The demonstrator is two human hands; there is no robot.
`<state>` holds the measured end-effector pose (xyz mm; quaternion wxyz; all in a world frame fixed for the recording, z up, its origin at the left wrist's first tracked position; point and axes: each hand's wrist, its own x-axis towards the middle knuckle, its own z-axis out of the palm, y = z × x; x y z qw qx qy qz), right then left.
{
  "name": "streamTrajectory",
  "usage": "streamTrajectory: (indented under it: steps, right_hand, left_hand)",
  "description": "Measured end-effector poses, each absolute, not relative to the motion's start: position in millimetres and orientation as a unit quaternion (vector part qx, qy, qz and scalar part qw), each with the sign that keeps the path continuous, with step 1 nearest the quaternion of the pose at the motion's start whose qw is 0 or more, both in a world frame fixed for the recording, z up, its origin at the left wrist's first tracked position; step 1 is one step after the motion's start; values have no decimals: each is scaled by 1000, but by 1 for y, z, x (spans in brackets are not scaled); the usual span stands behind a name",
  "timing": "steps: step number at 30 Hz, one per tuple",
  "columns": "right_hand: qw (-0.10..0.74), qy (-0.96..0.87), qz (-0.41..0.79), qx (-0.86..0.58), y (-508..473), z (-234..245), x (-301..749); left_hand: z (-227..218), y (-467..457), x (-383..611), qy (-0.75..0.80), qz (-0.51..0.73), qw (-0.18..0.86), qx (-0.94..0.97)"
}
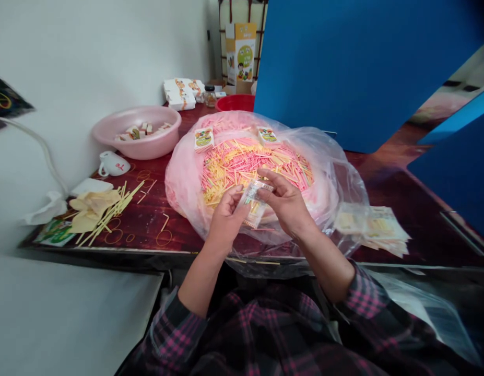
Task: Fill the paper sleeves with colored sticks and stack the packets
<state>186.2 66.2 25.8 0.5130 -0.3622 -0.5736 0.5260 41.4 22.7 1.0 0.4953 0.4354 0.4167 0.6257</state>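
My left hand point(226, 211) and my right hand point(286, 201) are both closed on a small clear packet point(254, 201) of pink and yellow sticks, held between them. They hover over the near side of a big pink basin lined with a clear plastic bag point(339, 172). The basin is heaped with loose pink and yellow sticks point(242, 162). Two small packs with green labels, one point(203, 139) at the left and one point(267, 137) at the right, lie on the far side of the heap.
A pink bowl point(137, 130) of small boxes, a white cup point(113, 164) and loose yellow sticks with rubber bands point(108, 214) lie left on the dark red table point(414, 209). Stacked clear packets point(373, 227) sit right. Blue panels point(355, 68) stand behind; a red bowl point(234, 102) and cartons point(240, 52) at back.
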Motion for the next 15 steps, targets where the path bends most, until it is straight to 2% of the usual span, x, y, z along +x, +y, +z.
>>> streamTrajectory:
  steps: [6,10,15]
  right_hand:
    - [505,-554,548,-371,62,27,193]
    - [532,-548,518,-384,55,22,197]
    - [530,-568,479,-408,40,15,217]
  left_hand:
    - [7,23,51,429,644,466,430]
    - [5,24,57,444,582,485,478]
    - [5,24,78,454,589,419,521]
